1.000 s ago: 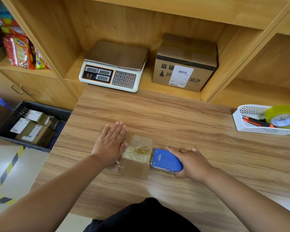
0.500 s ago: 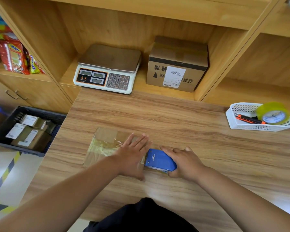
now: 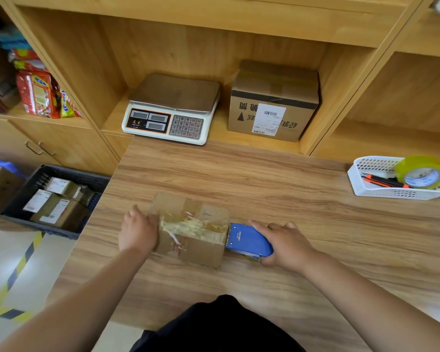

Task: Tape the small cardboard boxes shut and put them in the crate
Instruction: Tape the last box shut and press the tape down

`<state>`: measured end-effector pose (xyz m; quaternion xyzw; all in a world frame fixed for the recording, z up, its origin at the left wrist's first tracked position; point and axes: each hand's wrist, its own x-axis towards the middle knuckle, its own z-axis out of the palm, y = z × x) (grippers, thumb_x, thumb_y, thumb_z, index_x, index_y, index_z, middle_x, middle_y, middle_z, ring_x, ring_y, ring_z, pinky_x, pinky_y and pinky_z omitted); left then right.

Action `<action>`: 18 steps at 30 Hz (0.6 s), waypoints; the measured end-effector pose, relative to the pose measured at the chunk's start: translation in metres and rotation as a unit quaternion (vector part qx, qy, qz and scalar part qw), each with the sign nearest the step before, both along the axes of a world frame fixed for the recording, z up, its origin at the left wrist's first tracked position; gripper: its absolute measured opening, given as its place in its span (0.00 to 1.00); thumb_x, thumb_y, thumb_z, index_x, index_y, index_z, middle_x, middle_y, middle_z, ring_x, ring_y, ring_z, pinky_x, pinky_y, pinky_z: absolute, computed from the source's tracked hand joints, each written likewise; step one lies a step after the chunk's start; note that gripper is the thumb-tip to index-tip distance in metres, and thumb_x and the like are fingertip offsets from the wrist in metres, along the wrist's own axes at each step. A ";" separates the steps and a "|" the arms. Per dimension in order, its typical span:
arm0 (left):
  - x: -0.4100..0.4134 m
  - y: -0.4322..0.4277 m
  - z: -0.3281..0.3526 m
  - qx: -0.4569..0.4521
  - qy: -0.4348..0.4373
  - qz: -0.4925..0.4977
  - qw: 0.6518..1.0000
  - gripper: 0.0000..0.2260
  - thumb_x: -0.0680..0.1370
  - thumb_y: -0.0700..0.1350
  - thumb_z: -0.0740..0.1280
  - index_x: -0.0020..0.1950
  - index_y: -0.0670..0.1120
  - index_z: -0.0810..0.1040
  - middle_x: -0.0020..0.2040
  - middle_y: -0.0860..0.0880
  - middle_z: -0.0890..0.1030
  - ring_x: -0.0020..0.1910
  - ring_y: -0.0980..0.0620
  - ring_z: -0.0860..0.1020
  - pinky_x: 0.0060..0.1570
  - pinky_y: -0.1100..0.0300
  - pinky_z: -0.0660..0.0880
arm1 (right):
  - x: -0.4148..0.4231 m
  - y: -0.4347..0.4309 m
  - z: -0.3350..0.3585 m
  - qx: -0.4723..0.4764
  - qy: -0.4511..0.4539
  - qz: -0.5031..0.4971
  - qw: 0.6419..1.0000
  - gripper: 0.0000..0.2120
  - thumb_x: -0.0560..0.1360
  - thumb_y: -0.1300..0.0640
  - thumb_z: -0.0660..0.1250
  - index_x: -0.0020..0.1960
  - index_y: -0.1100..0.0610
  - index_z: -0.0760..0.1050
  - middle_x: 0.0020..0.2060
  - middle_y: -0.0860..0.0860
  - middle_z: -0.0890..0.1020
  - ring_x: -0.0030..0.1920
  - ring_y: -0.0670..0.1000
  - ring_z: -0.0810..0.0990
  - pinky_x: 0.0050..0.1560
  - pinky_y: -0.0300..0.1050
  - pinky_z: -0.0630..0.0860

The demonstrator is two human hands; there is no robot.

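Note:
A small cardboard box (image 3: 191, 227) lies on the wooden table (image 3: 290, 199) with clear tape running across its top. My left hand (image 3: 137, 231) presses flat against the box's left side. My right hand (image 3: 285, 246) grips a blue tape dispenser (image 3: 249, 241), whose front edge touches the box's right end. The dark crate (image 3: 61, 174) stands on the floor to the left of the table. It holds several small labelled boxes (image 3: 59, 212).
A weighing scale (image 3: 170, 107) and a larger labelled carton (image 3: 272, 102) stand in the shelf recess behind the table. A white basket (image 3: 374, 189) at the right holds a tape roll (image 3: 421, 172) and orange cutters. Snack packs (image 3: 38, 95) fill the left shelf.
My left hand slid from the box's top down to its left side. The right hand and the dispenser stay at the box's right end.

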<state>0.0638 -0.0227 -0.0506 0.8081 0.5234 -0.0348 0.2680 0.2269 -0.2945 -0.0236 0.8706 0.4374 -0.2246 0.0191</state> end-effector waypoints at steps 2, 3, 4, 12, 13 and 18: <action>-0.006 0.007 -0.009 -0.071 0.014 0.020 0.997 0.25 0.82 0.57 0.50 0.63 0.37 0.70 0.58 0.34 0.76 0.57 0.37 0.74 0.51 0.49 0.69 | 0.000 0.000 0.000 -0.002 0.000 -0.001 1.000 0.41 0.70 0.42 0.66 0.77 0.41 0.48 0.60 0.46 0.74 0.57 0.49 0.72 0.63 0.41 0.57; -0.007 0.009 -0.012 -0.083 0.014 0.015 0.996 0.27 0.82 0.58 0.49 0.60 0.37 0.73 0.55 0.34 0.78 0.54 0.37 0.75 0.48 0.51 0.69 | -0.001 0.000 0.001 -0.004 0.002 -0.002 1.000 0.41 0.70 0.42 0.66 0.77 0.41 0.48 0.60 0.45 0.74 0.56 0.48 0.72 0.63 0.41 0.57; -0.008 0.010 -0.013 -0.082 0.007 0.010 0.997 0.28 0.82 0.58 0.48 0.58 0.37 0.74 0.54 0.35 0.78 0.53 0.38 0.76 0.47 0.51 0.69 | -0.002 0.000 0.001 -0.005 0.004 -0.004 1.000 0.41 0.70 0.41 0.66 0.77 0.40 0.48 0.60 0.45 0.74 0.54 0.48 0.71 0.62 0.41 0.57; -0.005 0.016 -0.020 -0.134 -0.034 0.042 0.989 0.29 0.82 0.58 0.49 0.59 0.35 0.76 0.55 0.35 0.79 0.55 0.38 0.76 0.54 0.50 0.72 | -0.004 -0.003 0.018 0.077 0.015 -0.059 0.995 0.42 0.68 0.40 0.70 0.74 0.35 0.49 0.59 0.42 0.74 0.54 0.45 0.70 0.56 0.34 0.53; -0.004 0.013 -0.023 -0.162 -0.049 0.055 0.984 0.29 0.82 0.58 0.49 0.60 0.35 0.76 0.56 0.35 0.79 0.56 0.38 0.76 0.55 0.52 0.71 | -0.003 -0.003 0.025 0.102 0.029 -0.080 0.991 0.42 0.67 0.41 0.71 0.73 0.34 0.50 0.61 0.42 0.74 0.56 0.46 0.71 0.57 0.34 0.53; 0.000 0.001 -0.032 -0.278 -0.106 0.079 0.952 0.27 0.82 0.59 0.51 0.66 0.38 0.74 0.61 0.38 0.77 0.61 0.40 0.74 0.60 0.52 0.69 | 0.002 0.007 0.070 0.117 -0.007 -0.057 0.991 0.42 0.65 0.38 0.69 0.74 0.35 0.53 0.62 0.40 0.74 0.60 0.42 0.70 0.58 0.35 0.53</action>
